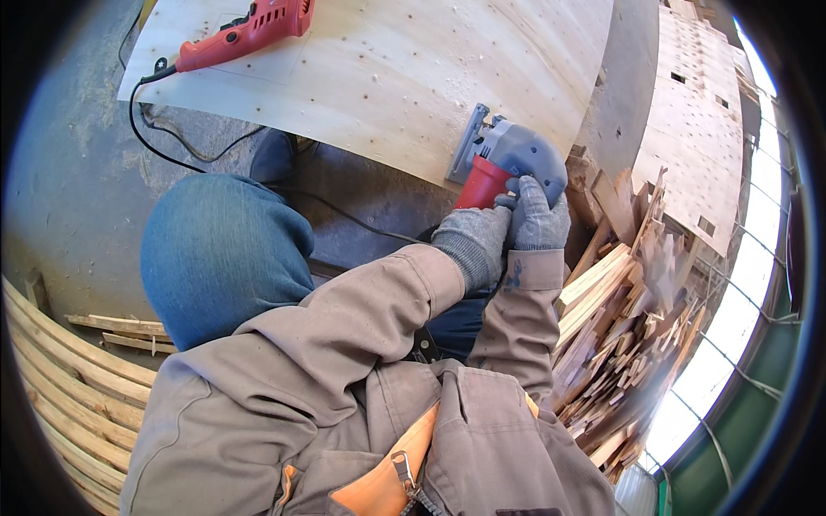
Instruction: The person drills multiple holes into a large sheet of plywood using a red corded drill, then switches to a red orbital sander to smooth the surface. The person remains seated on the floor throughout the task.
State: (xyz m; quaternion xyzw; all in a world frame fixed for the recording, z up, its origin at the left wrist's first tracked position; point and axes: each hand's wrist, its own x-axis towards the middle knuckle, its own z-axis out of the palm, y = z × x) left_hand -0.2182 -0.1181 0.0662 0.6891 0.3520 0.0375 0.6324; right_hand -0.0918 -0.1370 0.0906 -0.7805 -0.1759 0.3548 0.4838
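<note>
I hold a red and grey jigsaw (525,152) over the near right edge of a pale plywood sheet (387,77). It is turned on its side, with its metal base plate (468,143) facing left. My right hand (540,219), in a grey knit glove, is closed on the grey rear part of the tool. Against the end of the red body, my left hand (476,241) in a matching glove is closed, its fingertips partly hidden. Whether a blade is fitted cannot be made out.
A red corded power tool (249,36) lies on the sheet at the far left, its black cord (138,120) hanging over the edge. Scrap wood (628,335) is heaped at right beside another plywood sheet (693,129). Long wooden slats (77,404) lie at lower left.
</note>
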